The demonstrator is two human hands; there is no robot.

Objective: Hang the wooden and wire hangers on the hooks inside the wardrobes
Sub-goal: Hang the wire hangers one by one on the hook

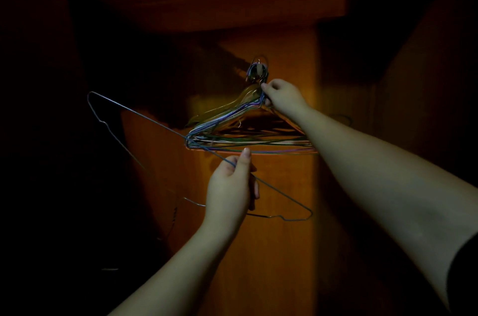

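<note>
The left hand (229, 186) has its grip closed on a loose blue wire hanger (155, 122): the thumb lies along the long straight wire and the fingers curl behind it, low and in the middle of the view. That hanger is tilted, its long wire running from upper left to lower right, with one notched corner at the far left and the other just right of and below the hand. Its neck and hook end trail off into the dark at lower left and cannot be made out clearly. The long wire crosses in front of the left corner of the hanging bundle (232, 131).

The right hand (283, 95) is higher, its fingertips pinching the bundle near the necks, just under the hook (258, 68). The grip is closed there, on the top of the bundle; which single hanger it has cannot be told.

The bundle is many wire hangers in purple, blue, green, pink and pale tones, all hung together from the one hook, with a yellowish thicker hanger at the back of the stack. Their bottom bars fan out to the right and pass behind the right forearm.

The hook is fixed to the orange-brown panel (284, 186) at the back of the wardrobe. Only this middle strip is lit; the sides and the part above are in deep shadow. A dark sleeve (465, 271) shows at the right edge.
</note>
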